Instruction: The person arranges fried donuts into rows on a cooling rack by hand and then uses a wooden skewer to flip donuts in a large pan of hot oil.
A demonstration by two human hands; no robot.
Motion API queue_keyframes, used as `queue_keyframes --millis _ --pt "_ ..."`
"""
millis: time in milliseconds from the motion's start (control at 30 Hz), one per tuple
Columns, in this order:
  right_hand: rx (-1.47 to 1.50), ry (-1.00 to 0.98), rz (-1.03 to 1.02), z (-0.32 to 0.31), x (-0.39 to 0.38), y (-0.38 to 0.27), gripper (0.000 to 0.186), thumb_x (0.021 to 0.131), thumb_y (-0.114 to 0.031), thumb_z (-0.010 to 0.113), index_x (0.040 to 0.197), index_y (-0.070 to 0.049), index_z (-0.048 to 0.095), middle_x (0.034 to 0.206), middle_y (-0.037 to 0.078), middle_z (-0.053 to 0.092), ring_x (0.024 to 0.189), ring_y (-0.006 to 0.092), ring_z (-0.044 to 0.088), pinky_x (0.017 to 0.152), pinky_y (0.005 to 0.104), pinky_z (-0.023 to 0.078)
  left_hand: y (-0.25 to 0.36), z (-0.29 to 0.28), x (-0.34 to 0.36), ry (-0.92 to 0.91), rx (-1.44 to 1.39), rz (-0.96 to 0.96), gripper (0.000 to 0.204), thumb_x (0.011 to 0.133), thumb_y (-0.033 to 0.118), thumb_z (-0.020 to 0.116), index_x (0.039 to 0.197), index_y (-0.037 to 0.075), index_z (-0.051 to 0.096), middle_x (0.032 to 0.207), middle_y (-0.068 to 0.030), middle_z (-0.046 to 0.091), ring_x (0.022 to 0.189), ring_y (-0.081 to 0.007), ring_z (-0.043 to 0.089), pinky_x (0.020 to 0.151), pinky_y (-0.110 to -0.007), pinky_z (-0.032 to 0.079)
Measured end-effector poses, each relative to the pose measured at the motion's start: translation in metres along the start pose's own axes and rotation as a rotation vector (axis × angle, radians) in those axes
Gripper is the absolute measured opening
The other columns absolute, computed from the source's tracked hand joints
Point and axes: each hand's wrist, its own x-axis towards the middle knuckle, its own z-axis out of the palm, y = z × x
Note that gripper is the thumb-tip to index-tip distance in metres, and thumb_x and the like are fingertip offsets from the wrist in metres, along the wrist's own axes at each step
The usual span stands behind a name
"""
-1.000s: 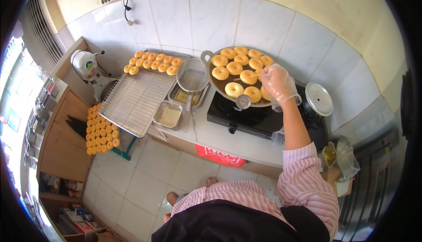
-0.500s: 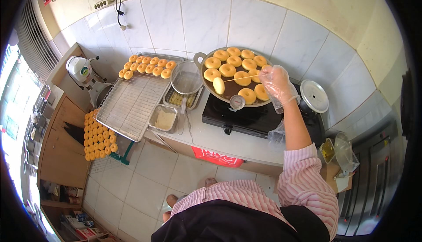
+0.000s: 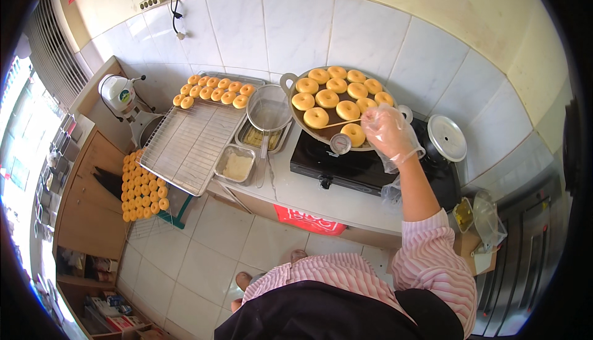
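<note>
My right hand (image 3: 389, 133), in a clear plastic glove, is closed on a thin wooden stick (image 3: 344, 123) above the right side of a wide pan (image 3: 287, 80). The stick points left, its tip by a golden doughnut (image 3: 315, 117) lying flat at the pan's near left. Several more golden doughnuts (image 3: 327, 98) float in brown oil (image 3: 333, 117). Clipped at the near rim is a round dial thermometer (image 3: 340, 144). Beneath the pan stands a black stove (image 3: 336, 170). My left hand is out of view.
Left of the pan are a mesh strainer (image 3: 269, 108), a metal tub of pale contents (image 3: 235, 165) and a wire rack (image 3: 185, 136) with doughnuts along its far end. A lower rack of doughnuts (image 3: 142, 185) and a stand mixer (image 3: 120, 96) stand farther left. A lidded pot (image 3: 447, 138) sits at right.
The doughnut at the pan's near left was tipped on edge by the stick and now lies flat. My right hand has moved slightly down, and the whole view has shifted a little.
</note>
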Motion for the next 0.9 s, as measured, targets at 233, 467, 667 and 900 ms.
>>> queue_keyframes --millis 233,467,667,900 --pt "-0.046 0.174 0.134 -0.033 -0.019 0.027 0.02 0.08 -0.022 0.06 0.079 -0.004 0.066 0.076 0.018 0.059 0.076 0.0369 0.058 0.067 0.0449 0.046 -0.001 -0.003 0.007 -0.039 0.059 -0.01 0.035 0.069 0.028 0.076 0.09 0.001 0.069 0.084 -0.0149 0.069 0.076 -0.0221 0.065 0.064 -0.037 0.05" --pt "0.0 0.3 0.242 -0.04 -0.045 0.042 0.017 0.082 -0.021 0.06 0.083 -0.005 0.066 0.074 0.018 0.058 0.074 0.0373 0.057 0.065 0.0447 0.044 0.004 -0.005 0.017 -0.063 0.13 -0.01 0.034 0.071 0.029 0.074 0.089 0.001 0.069 0.082 -0.0154 0.069 0.076 -0.0229 0.066 0.065 -0.037 0.05" --pt "0.011 0.32 0.299 -0.043 -0.087 0.054 0.016 0.082 -0.019 0.062 0.085 -0.004 0.066 0.077 0.016 0.06 0.072 0.0321 0.059 0.064 0.0391 0.045 0.01 -0.006 0.019 -0.072 0.166 -0.007 0.033 0.072 0.031 0.072 0.088 0.002 0.07 0.081 -0.0159 0.068 0.076 -0.0235 0.066 0.065 -0.037 0.05" --pt "0.268 0.535 0.344 -0.025 -0.14 0.066 0.012 0.081 -0.013 0.066 0.085 -0.003 0.066 0.076 0.014 0.061 0.067 0.0258 0.058 0.064 0.0318 0.045 0.014 -0.008 0.022 -0.091 0.218 -0.008 0.033 0.073 0.032 0.07 0.087 0.002 0.07 0.08 -0.0165 0.068 0.075 -0.0243 0.067 0.066 -0.038 0.051"
